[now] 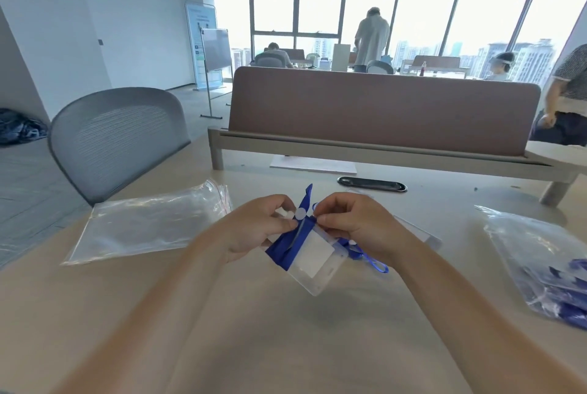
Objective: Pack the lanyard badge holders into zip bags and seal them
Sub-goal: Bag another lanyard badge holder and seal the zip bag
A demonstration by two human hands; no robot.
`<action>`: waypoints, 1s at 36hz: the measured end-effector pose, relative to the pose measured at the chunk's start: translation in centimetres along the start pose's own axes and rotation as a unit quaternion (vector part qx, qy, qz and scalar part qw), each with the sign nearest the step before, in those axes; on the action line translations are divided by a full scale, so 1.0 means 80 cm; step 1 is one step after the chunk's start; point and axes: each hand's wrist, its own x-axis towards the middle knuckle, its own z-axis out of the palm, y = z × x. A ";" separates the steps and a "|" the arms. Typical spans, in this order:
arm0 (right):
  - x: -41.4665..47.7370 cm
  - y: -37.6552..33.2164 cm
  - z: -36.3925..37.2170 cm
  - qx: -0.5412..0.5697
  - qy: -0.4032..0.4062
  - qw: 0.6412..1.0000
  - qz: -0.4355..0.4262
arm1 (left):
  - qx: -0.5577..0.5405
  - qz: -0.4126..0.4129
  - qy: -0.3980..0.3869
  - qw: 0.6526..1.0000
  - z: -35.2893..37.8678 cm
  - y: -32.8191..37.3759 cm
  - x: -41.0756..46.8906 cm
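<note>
Both hands hold one lanyard badge holder (313,258) just above the table's middle: a clear plastic sleeve with a white card and a blue strap bunched along its left side. My left hand (259,228) pinches the folded blue strap and its white clip. My right hand (355,222) grips the holder's top edge, with a thin blue cord loop trailing below it. A stack of empty clear zip bags (149,225) with red seal strips lies flat to the left. At the right edge a zip bag (546,266) holds blue lanyard badge holders.
A brown desk divider (381,107) on a grey rail crosses the far side of the table (254,330). White paper (313,164) and a black cable grommet (371,184) lie before it. A grey mesh chair (117,139) stands left. Several people are beyond.
</note>
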 end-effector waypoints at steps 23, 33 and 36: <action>0.016 -0.019 0.075 -0.099 0.025 0.995 0.022 | 0.133 -0.022 0.133 0.982 -0.030 -0.018 -0.035; 0.061 -0.033 0.148 -0.060 -0.004 0.998 0.017 | 0.177 -0.027 0.212 0.961 -0.096 -0.033 -0.070; 0.077 -0.034 0.165 -0.054 -0.022 0.998 0.022 | 0.175 -0.022 0.226 0.958 -0.112 -0.037 -0.074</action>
